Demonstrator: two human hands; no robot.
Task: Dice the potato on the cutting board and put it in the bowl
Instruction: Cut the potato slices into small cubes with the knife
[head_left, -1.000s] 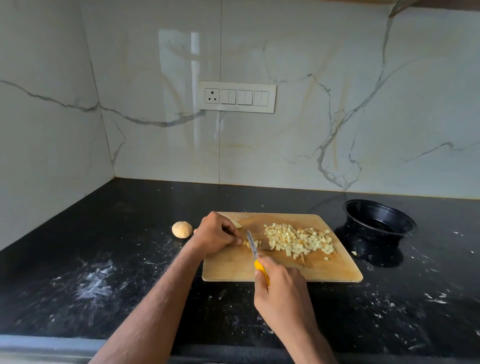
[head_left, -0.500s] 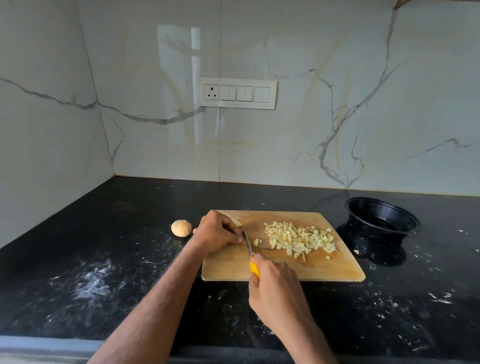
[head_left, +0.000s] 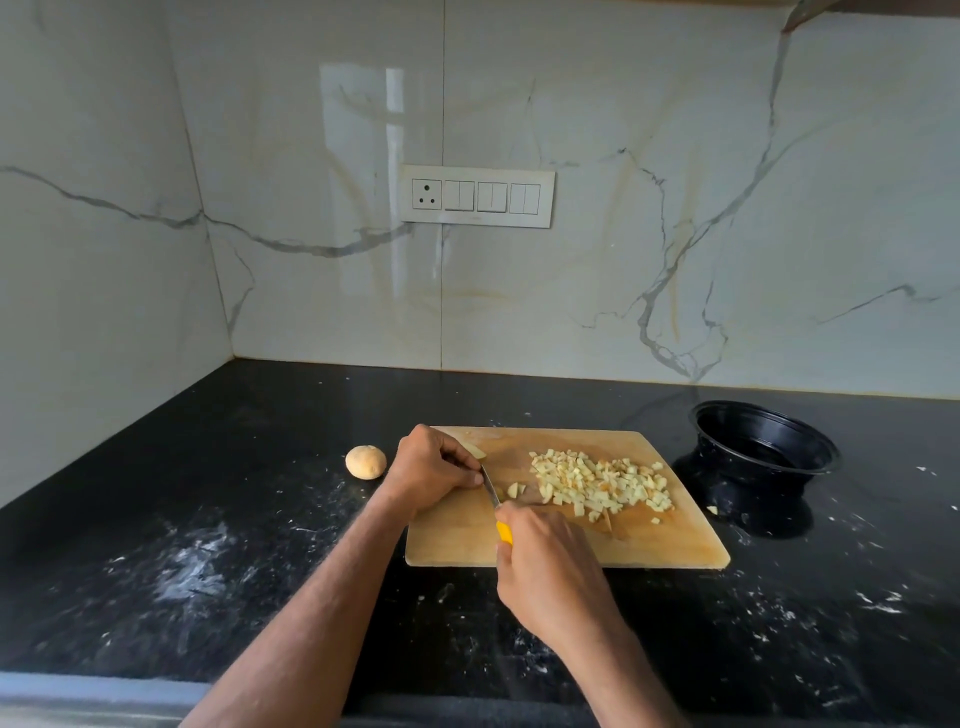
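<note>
A wooden cutting board (head_left: 670, 551) lies on the black counter. A pile of pale diced potato (head_left: 602, 483) covers its right half, with a couple of loose cubes (head_left: 514, 489) beside the knife. My left hand (head_left: 431, 467) is curled over a mostly hidden potato piece (head_left: 475, 450) at the board's left end. My right hand (head_left: 545, 571) grips the yellow handle of a knife (head_left: 491, 488), whose blade points toward my left fingers. A black bowl (head_left: 763, 449) stands to the right of the board and looks empty.
A small round potato (head_left: 365, 461) sits on the counter left of the board. One stray cube (head_left: 712, 510) lies between board and bowl. White specks dot the counter. A switch panel (head_left: 478, 196) is on the marble back wall; another wall closes the left side.
The knife blade has shifted left, closer to my left fingers, and a couple of fresh cubes lie to the right of it. My left hand stays in place.
</note>
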